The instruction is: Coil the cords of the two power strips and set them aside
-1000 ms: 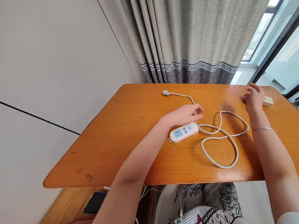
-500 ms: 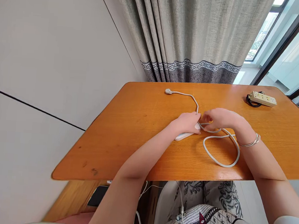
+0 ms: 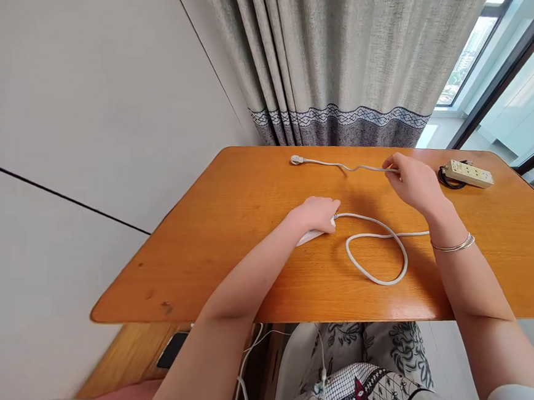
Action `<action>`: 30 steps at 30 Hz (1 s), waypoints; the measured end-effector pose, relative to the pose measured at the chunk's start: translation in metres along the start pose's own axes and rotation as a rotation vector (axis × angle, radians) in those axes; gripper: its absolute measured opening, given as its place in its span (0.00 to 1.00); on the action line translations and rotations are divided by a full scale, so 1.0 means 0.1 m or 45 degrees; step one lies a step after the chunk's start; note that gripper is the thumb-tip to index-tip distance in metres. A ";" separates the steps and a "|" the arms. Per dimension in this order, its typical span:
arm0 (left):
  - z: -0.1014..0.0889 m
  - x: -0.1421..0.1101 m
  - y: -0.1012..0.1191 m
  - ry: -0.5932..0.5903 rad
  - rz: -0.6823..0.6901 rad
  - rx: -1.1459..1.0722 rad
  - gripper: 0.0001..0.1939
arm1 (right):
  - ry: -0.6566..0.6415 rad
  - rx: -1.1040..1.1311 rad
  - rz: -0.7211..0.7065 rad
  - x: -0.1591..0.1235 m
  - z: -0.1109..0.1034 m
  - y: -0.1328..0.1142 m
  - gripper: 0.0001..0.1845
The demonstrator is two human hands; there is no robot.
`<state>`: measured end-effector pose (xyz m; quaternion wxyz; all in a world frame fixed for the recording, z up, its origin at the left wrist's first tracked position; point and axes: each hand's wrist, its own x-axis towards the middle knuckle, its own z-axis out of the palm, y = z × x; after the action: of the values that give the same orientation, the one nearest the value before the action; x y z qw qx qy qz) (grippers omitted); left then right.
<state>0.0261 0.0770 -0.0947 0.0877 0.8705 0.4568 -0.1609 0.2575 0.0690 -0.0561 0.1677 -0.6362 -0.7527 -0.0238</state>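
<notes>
My left hand (image 3: 316,214) is closed over a white power strip (image 3: 308,237) lying on the table, so most of the strip is hidden beneath it. From the strip's far end runs a white cord (image 3: 375,281), which makes a loose loop on the tabletop. Further back, my right hand (image 3: 414,182) pinches the cord between thumb and fingers, slightly above the surface. To the left of that grip the cord stretches in a shallow wave to its white plug (image 3: 296,160), which rests near the far edge.
The wooden table (image 3: 228,228) has rounded corners. A cream power strip (image 3: 471,174) with a coiled black cord lies at the far right, close to my right hand. Behind the table hangs a grey curtain (image 3: 351,65); a white panel wall (image 3: 71,98) stands left.
My right hand has moved back and right, drawing the cord from its bent path into a nearly straight line. My left hand has shifted slightly left with the power strip, and the loop has opened out.
</notes>
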 end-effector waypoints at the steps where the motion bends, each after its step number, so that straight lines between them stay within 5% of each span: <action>1: 0.03 0.03 0.02 0.025 0.010 0.014 0.23 | 0.023 0.021 0.006 0.01 0.01 0.02 0.18; 7: 0.20 0.23 0.24 0.256 0.158 -0.117 0.19 | 0.039 0.074 -0.043 0.04 0.14 0.06 0.17; 12: 0.04 0.12 0.09 0.356 0.319 -0.442 0.13 | -0.066 0.142 -0.142 0.05 0.21 0.03 0.14; 16: -0.19 -0.15 -0.09 0.678 0.270 -0.814 0.11 | -0.015 0.704 -0.352 -0.01 0.20 -0.11 0.18; 20: -0.35 -0.38 -0.13 0.840 0.295 -1.202 0.06 | -0.344 1.347 -0.392 -0.13 0.07 -0.25 0.30; 23: -0.42 -0.46 -0.23 1.068 0.205 -1.538 0.06 | -0.493 1.538 -0.390 -0.18 -0.05 -0.25 0.28; 27: -0.48 -0.52 -0.55 1.533 0.092 -1.922 0.08 | -0.335 1.551 -0.362 -0.18 -0.19 -0.15 0.19; 30: -0.50 -0.57 -0.73 1.670 0.094 -1.951 0.11 | -0.134 1.434 -0.324 -0.18 -0.26 -0.07 0.14</action>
<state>-0.0538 0.0899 -0.0279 0.3598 0.5099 0.3681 0.6893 0.2587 0.0437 -0.0350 0.4386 -0.3535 -0.7273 0.3921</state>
